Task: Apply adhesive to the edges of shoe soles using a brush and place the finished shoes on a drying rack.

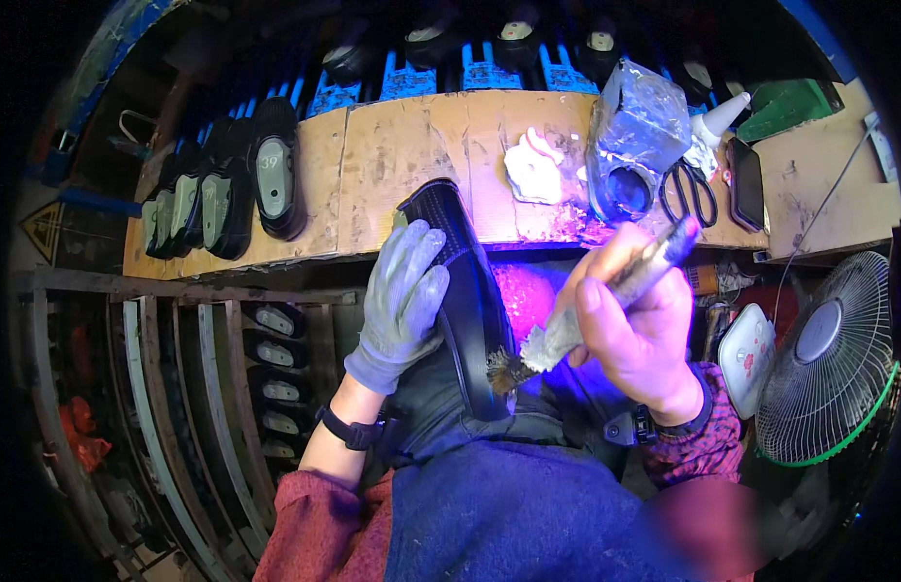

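Observation:
A black shoe (468, 315) is held upright over my lap, its opening toward the bench and its toe toward me. My left hand (404, 301), in a grey glove, is closed around its left side. My bare right hand (633, 330) grips a brush (559, 339) with a pale, crusted handle. The dark bristles touch the shoe's edge near the toe, on the right. Purple light falls on the brush and on my right hand.
On the bench (373, 145) stand several black shoes (276, 175), a white lump (533, 170), a foil-covered container (640, 116), scissors (690, 194), a phone (746, 184) and a nozzle bottle (722, 116). A fan (824, 339) is at right; a shoe rack (160, 388) at left.

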The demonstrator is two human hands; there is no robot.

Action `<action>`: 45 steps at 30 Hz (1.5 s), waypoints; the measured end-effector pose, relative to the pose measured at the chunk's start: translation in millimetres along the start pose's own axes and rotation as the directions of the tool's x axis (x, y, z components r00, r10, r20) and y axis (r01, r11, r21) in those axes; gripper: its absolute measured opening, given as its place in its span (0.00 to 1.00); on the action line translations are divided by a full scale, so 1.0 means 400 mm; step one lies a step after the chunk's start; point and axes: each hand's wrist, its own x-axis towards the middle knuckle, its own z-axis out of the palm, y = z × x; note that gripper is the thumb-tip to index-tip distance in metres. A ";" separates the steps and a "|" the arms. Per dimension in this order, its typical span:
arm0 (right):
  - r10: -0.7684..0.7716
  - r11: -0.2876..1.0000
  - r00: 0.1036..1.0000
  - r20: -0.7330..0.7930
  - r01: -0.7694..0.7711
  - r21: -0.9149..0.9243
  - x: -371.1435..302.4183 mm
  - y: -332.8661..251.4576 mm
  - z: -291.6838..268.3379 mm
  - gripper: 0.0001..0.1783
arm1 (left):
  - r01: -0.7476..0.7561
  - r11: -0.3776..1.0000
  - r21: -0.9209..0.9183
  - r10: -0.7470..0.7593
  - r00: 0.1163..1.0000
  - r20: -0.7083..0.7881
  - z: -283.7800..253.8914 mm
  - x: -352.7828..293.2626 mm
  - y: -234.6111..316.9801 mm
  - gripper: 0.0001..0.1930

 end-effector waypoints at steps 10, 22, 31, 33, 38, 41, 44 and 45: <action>-0.616 0.770 0.717 0.327 0.635 0.059 0.018 -0.066 -0.050 0.12 | 0.146 0.988 -0.056 -0.144 0.989 0.023 -0.062 0.098 0.005 0.42; -0.263 0.933 0.953 -0.149 0.291 0.211 0.177 -0.067 -0.034 0.08 | 0.849 0.397 -0.348 -0.371 0.495 0.786 -0.136 0.129 0.091 0.62; -0.275 0.941 0.960 0.058 0.256 0.219 0.164 -0.012 -0.027 0.11 | 0.883 0.319 -0.344 -0.362 0.449 0.817 -0.101 0.087 0.058 0.62; -0.320 0.931 0.946 0.051 0.304 0.202 0.162 0.004 -0.024 0.13 | 0.896 0.261 -0.360 -0.360 0.436 0.825 -0.094 0.094 0.049 0.61; -0.453 0.882 0.889 0.075 0.434 0.187 0.158 0.052 -0.028 0.11 | 0.886 0.073 -0.458 -0.324 0.455 0.829 -0.089 0.119 0.031 0.53; -0.428 0.882 0.901 0.077 0.397 0.253 0.138 0.091 -0.034 0.09 | 0.883 -0.130 -0.450 -0.295 0.399 0.868 -0.086 0.129 0.021 0.47; -0.403 0.891 0.913 0.067 0.375 0.255 0.112 0.127 -0.028 0.10 | 0.824 -0.252 -0.507 -0.305 0.429 0.850 -0.076 0.127 0.007 0.42; -0.386 0.900 0.919 0.076 0.357 0.251 0.104 0.134 -0.027 0.10 | 0.832 -0.228 -0.506 -0.309 0.431 0.848 -0.071 0.123 0.000 0.38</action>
